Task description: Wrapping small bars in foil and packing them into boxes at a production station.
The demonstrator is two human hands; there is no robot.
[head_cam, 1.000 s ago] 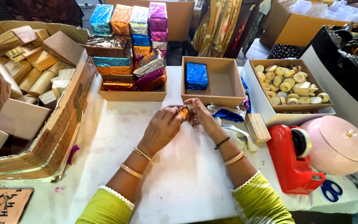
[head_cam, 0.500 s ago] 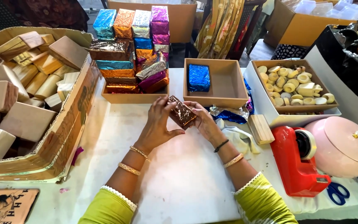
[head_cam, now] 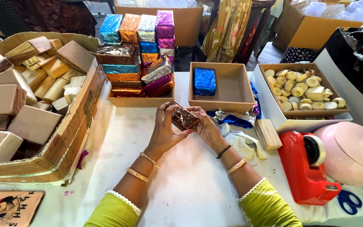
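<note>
I hold a small brown foil-wrapped block (head_cam: 184, 118) between both hands above the white table (head_cam: 181, 185), just in front of two shallow cardboard trays. My left hand (head_cam: 163, 130) clasps its near-left end, fingers curled over the top edge and thumb beneath; my right hand (head_cam: 206, 126) grips the opposite end, fingertips pressed to its right side. The block sits in the gap between my palms, tilted, its long axis running from upper left to lower right, the shiny broad face turned up toward me. The tray (head_cam: 227, 90) straight ahead holds a single blue foil-wrapped block (head_cam: 204, 81) in its left half; the tray (head_cam: 137, 101) to the left is stacked with wrapped blocks in blue, orange, silver and purple foil (head_cam: 139, 50). At far left, a large cardboard box (head_cam: 70, 134) is full of unwrapped tan blocks (head_cam: 22, 101). To my right lie loose scraps of blue and silver foil (head_cam: 232, 119), a small wooden block (head_cam: 268, 133), a red tape dispenser (head_cam: 305, 168), a pink lidded container (head_cam: 351, 151), blue-handled scissors (head_cam: 349, 201) and a box of pale round pieces (head_cam: 303, 90).
</note>
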